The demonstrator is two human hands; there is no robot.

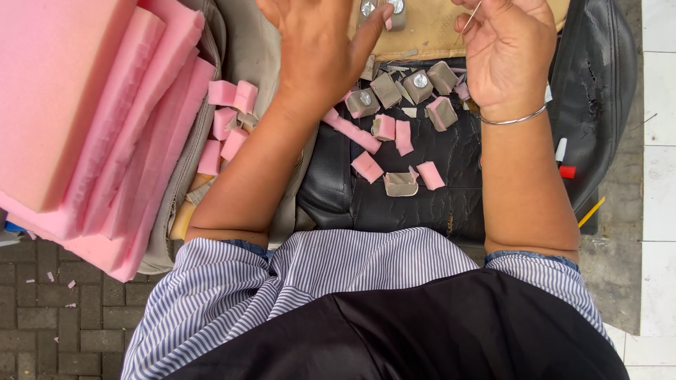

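Note:
My left hand (320, 42) lies palm down on a tan fabric panel (422, 35) at the top, its thumb pressed beside a small pink foam bit and two metal snap buttons (380, 7). My right hand (507, 49), with a metal bangle on the wrist, is curled with a thin needle or thread pinched between its fingertips. Below both hands, small pink foam blocks (366, 167) and foam pieces wrapped in grey-tan fabric with metal studs (419, 83) are scattered on a cracked black leather cushion (422, 197).
A thick stack of pink foam sheets (91, 119) lies at the left over beige upholstery, with more pink foam blocks (229, 119) beside it. A white and red marker (563, 158) and a yellow pencil (591, 211) sit at the right. Brick paving lies lower left, pale tiles at the right.

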